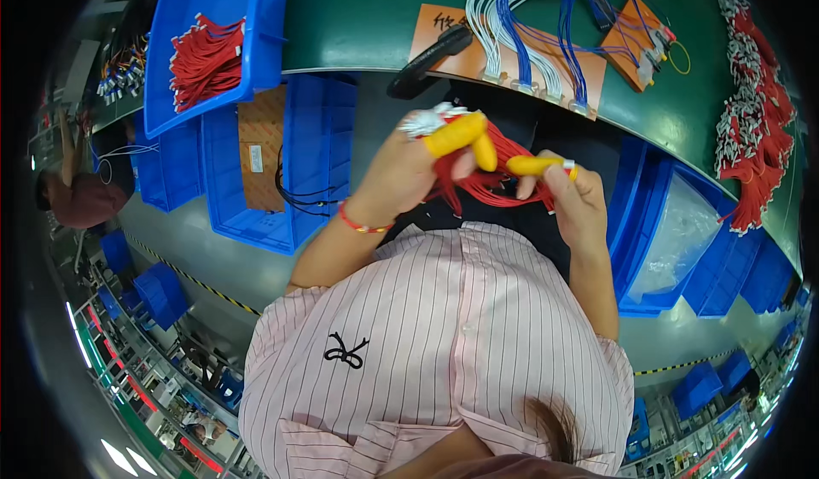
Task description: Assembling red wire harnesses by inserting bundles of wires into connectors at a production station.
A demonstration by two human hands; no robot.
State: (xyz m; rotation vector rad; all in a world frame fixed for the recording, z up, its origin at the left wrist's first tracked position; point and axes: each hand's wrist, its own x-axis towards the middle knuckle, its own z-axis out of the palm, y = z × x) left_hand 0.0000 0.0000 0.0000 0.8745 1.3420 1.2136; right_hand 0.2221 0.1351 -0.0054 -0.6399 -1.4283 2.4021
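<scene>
I have the red wire bundle [495, 192] mid-view, the fingers of the left hand [414, 168] and right hand [576, 196] clamped on it. From there, a blue tray [266, 18] at ten o'clock holds red wires [207, 63]; a blue crate [324, 99] at nine, cardboard [258, 142] and black cables [304, 194]; a blue bin [629, 180] towards four, clear plastic [682, 227].

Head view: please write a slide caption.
Left hand and right hand, wearing yellow finger covers, hold red wires near a green bench.
</scene>
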